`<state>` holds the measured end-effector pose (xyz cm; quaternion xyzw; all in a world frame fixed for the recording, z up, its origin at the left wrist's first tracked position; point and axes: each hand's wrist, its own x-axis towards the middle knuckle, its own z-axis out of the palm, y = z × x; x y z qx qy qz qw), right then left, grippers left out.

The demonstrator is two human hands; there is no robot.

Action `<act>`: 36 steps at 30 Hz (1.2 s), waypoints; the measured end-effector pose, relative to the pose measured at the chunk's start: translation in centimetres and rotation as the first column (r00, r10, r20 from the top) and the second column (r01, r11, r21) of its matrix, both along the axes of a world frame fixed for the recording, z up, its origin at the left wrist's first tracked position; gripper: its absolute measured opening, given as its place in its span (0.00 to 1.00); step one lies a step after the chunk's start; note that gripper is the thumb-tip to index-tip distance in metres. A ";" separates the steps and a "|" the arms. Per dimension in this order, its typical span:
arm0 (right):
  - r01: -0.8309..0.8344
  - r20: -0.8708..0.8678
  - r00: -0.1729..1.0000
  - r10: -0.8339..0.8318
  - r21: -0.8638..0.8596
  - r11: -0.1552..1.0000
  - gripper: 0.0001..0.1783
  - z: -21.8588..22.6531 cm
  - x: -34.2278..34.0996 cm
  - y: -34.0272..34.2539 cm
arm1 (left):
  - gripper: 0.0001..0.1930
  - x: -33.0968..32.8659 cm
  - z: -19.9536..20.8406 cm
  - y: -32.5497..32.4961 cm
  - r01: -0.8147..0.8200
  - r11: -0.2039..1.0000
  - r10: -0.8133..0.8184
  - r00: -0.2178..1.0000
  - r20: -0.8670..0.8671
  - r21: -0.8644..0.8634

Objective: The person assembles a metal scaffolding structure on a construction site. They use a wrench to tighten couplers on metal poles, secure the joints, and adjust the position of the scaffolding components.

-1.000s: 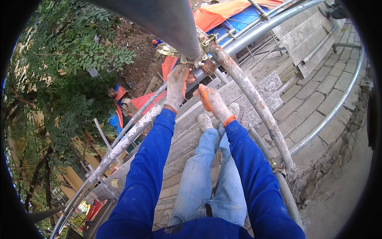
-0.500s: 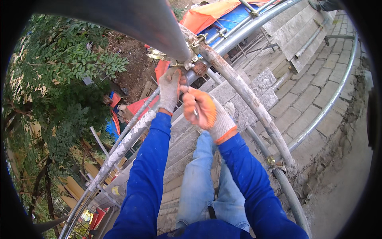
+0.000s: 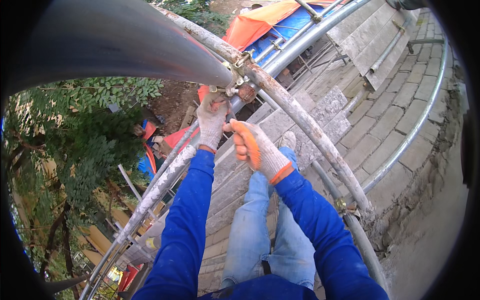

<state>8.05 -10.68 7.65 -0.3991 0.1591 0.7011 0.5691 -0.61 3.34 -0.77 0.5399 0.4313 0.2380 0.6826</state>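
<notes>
My left hand [image 3: 212, 119], in a pale knitted glove with orange trim, has its fingers curled at a metal scaffold coupler [image 3: 238, 80]. This coupler sits where a thick grey upright tube [image 3: 165, 47] meets a rusty, paint-flecked tube [image 3: 295, 107] and a silver tube. In a matching glove with an orange palm, my right hand [image 3: 256, 146] is closed just below and right of the left one. A thin dark metal tool, apparently a spanner [image 3: 230, 117], shows at its fingertips; the fist hides most of it. Beside the coupler is a rusty tube end [image 3: 246, 93].
Under my feet are grey planks [image 3: 235, 177]. At right, a silver rail [image 3: 415, 127] curves over a paved block surface [image 3: 375, 135]. Orange and blue tarps [image 3: 265, 20] hang beyond. Trees [image 3: 85, 145] and a drop lie left, past a paint-spattered tube [image 3: 165, 182].
My right fist has turned and dropped slightly, its thumb now toward the left hand. My left hand has shifted slightly down. The thick upright tube fills more of the upper left.
</notes>
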 end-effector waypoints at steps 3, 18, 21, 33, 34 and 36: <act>-0.284 0.513 0.813 0.276 -0.065 0.957 0.15 -5.6 0.0 -1.0 | 0.10 1.0 0.6 -0.2 -0.083 0.994 0.086 0.995 0.043 -0.067; -0.321 0.376 0.858 0.349 -0.137 0.937 0.20 -6.1 1.6 -1.0 | 0.09 -0.4 -0.6 0.8 -0.125 0.985 0.125 0.992 -0.004 -0.117; -0.070 0.010 0.998 0.069 0.141 0.988 0.15 -1.4 2.1 -1.7 | 0.11 -0.7 -0.8 0.5 -0.109 0.979 0.122 0.991 0.063 -0.171; -0.309 0.542 0.839 0.045 0.406 0.860 0.13 6.5 -7.3 2.6 | 0.15 -0.9 -2.5 1.6 -0.041 0.991 0.059 0.989 0.136 -0.129; -0.416 0.492 0.835 0.248 0.267 0.869 0.14 8.7 -6.0 0.7 | 0.16 -0.6 -2.4 1.1 -0.008 0.992 0.023 0.993 0.120 -0.123; -0.457 0.819 0.525 0.232 0.041 0.889 0.12 10.2 -3.8 -4.7 | 0.13 0.6 -2.3 0.6 -0.006 1.000 0.005 0.999 -0.041 -0.009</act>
